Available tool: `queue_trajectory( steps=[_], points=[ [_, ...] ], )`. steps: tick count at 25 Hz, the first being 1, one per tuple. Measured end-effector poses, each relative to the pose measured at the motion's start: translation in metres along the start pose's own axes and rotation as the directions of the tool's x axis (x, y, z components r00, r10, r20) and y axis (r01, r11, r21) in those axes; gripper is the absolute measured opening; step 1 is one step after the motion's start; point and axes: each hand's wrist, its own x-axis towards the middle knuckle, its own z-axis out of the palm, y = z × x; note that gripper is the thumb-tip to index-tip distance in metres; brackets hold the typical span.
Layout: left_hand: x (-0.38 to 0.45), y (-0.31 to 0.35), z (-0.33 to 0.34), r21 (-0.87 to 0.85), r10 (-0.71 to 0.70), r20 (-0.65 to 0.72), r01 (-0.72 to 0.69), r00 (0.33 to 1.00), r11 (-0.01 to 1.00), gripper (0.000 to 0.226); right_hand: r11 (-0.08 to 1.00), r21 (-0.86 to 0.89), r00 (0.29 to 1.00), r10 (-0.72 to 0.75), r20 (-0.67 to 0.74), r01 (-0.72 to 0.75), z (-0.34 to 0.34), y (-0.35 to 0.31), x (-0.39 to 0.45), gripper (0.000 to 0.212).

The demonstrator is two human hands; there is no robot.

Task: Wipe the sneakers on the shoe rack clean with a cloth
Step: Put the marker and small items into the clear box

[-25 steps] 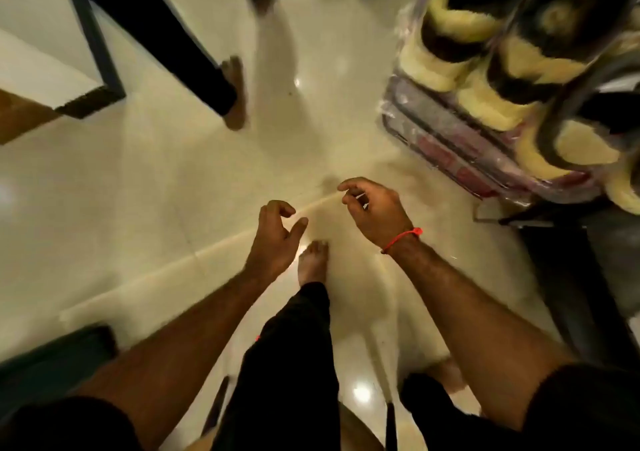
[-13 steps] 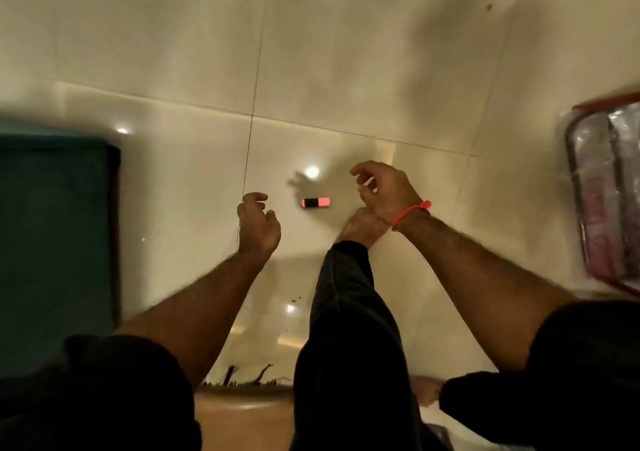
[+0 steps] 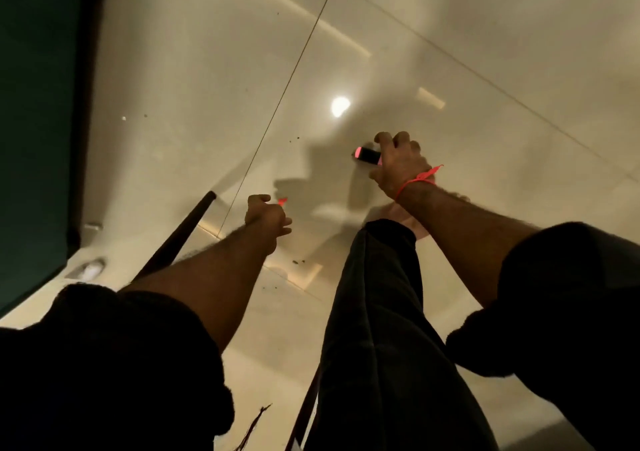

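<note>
Sneakers, rack and cloth lie outside the frame. Right hand [image 3: 398,166], centre right, closes on a small black, pink-ended object [image 3: 366,155]; left hand [image 3: 266,215], lower centre, curls around nothing.

The right end of a small dark object with pink ends [image 3: 366,155] is covered by the right hand [image 3: 398,166], and whether it is gripped or merely overlapped cannot be told. A small red item [image 3: 282,201] just beyond the left hand [image 3: 266,217] is largely hidden by the knuckles, and its nature cannot be made out; the left fingers are turned away from view. A bare foot [image 3: 401,220] is mostly concealed by the trouser leg [image 3: 374,312] and right forearm. A dark stick [image 3: 180,232] is lost behind the left arm. A dark green surface [image 3: 38,121] is cut off by the left edge. Specks on the floor [image 3: 207,104] are too small to identify.
</note>
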Motion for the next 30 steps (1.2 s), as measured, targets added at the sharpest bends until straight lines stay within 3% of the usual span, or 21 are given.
queue_trajectory(
  steps=[3, 6, 8, 11, 14, 18, 20, 24, 27, 30],
  points=[
    [0.025, -0.011, 0.007, -0.018, -0.044, 0.121, 0.047, 0.992, 0.999, 0.054, 0.984, -0.176, 0.996, -0.033, -0.082, 0.018, 0.019, 0.003, 0.017, 0.049],
    [0.040, -0.015, 0.022, 0.138, -0.026, 0.173, 0.002, 0.985, 0.990, 0.049, 0.979, -0.199, 0.995, -0.052, -0.083, 0.035, 0.022, 0.011, 0.025, 0.041],
    [0.047, -0.014, 0.037, 0.187, -0.019, 0.132, -0.006, 0.991, 0.982, 0.047, 1.000, 0.005, 0.998, -0.006, -0.062, 0.006, 0.016, 0.019, 0.024, 0.035],
    [0.039, -0.003, 0.062, 0.258, 0.068, 0.047, -0.077, 0.997, 0.963, 0.045, 0.922, 0.383, 0.993, 0.092, -0.071, -0.058, -0.002, 0.036, 0.010, 0.033],
    [-0.014, 0.011, 0.082, 0.246, 0.285, 0.156, -0.316, 0.946, 0.916, 0.043, 0.867, 0.492, 0.984, 0.146, -0.097, -0.080, -0.026, 0.057, -0.020, 0.031],
    [-0.067, 0.030, 0.090, 0.323, 0.416, 0.230, -0.472, 0.880, 0.820, 0.047, 0.772, 0.619, 0.955, 0.275, -0.116, -0.147, -0.059, 0.078, -0.065, 0.031],
    [-0.096, 0.040, 0.087, 0.339, 0.516, 0.304, -0.597, 0.801, 0.727, 0.037, 0.705, 0.693, 0.943, 0.314, -0.111, -0.153, -0.076, 0.080, -0.089, 0.032],
    [-0.177, 0.062, 0.088, 0.249, 0.703, 0.462, -0.840, 0.541, 0.482, 0.024, 0.563, 0.820, 0.920, 0.369, -0.132, -0.108, -0.116, 0.080, -0.142, 0.036],
    [-0.247, 0.085, 0.099, 0.104, 0.702, 0.579, -0.892, 0.414, 0.440, 0.030, 0.442, 0.897, 0.902, 0.396, -0.171, -0.024, -0.135, 0.078, -0.179, 0.035],
    [-0.323, 0.091, 0.115, 0.001, 0.679, 0.700, -0.950, 0.223, 0.311, 0.027, 0.311, 0.942, 0.826, 0.492, -0.275, 0.128, -0.150, 0.087, -0.232, 0.027]
  ],
)
